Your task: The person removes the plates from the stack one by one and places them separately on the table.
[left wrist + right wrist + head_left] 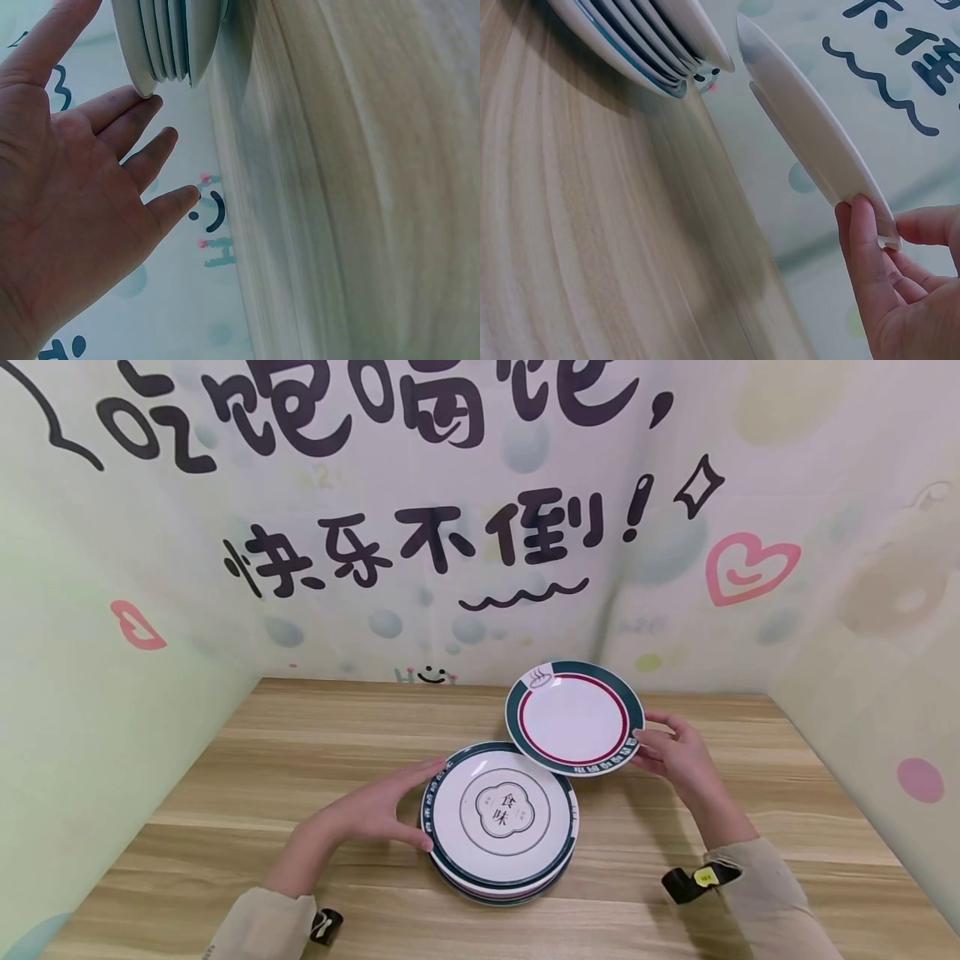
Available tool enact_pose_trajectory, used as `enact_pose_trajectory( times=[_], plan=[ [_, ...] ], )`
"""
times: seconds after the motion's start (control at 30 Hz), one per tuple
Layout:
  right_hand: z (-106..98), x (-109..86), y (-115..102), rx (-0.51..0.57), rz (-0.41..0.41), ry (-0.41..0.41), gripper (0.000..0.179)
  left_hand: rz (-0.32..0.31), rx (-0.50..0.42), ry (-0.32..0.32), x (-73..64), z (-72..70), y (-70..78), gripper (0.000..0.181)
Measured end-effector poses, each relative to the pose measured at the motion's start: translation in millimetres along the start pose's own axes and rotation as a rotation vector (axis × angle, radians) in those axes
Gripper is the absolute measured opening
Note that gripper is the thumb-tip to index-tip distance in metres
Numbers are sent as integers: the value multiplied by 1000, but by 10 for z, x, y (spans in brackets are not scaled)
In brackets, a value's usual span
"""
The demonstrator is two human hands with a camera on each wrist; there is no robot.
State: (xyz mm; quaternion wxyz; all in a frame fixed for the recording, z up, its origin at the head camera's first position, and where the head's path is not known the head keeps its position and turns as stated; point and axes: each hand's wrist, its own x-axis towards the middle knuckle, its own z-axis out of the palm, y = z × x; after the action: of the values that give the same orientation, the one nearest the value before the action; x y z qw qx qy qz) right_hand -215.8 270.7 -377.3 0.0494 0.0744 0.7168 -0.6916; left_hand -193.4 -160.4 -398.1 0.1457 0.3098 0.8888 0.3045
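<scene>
A stack of several plates (502,860) stands on the wooden table; the top one is white with a dark green rim and characters in a flower-shaped frame at its centre. My left hand (375,802) is at the left side of this stack, thumb and fingers spread, fingertips right at the top plate's rim. In the left wrist view the fingers of the left hand (97,180) are loosely extended. My right hand (678,756) pinches a white plate (573,718) with a green rim and red ring by its right edge. In the right wrist view this plate (817,135) is tilted, raised above the table.
The wooden table (300,752) meets a printed cloth backdrop (420,635) at its back, with pale walls at left and right. Black straps hang at both wrists, the right strap (701,881) with a yellow label.
</scene>
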Motion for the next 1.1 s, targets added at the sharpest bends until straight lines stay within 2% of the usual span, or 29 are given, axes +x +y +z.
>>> enact_pose_trajectory(
  times=[0.23, 0.47, 0.67, 0.8, 1.1],
  plan=[
    [-14, 62, 38, 55, 8, 13, 60, -7, 4, 1, -5, 1, -2, 106],
    [-35, 116, 80, 48, 26, 44, 59, -11, 6, -2, -2, 2, -5, 107],
    [-43, 150, 115, 52, 37, 95, 44, -11, 9, -2, 1, 2, -5, 106],
    [-49, 168, 131, 84, 41, 93, 37, -8, 10, -1, 2, 2, -5, 106],
    [-50, 205, 176, 108, 53, 93, 38, -18, 11, -4, -3, 4, -1, 107]
  ],
)
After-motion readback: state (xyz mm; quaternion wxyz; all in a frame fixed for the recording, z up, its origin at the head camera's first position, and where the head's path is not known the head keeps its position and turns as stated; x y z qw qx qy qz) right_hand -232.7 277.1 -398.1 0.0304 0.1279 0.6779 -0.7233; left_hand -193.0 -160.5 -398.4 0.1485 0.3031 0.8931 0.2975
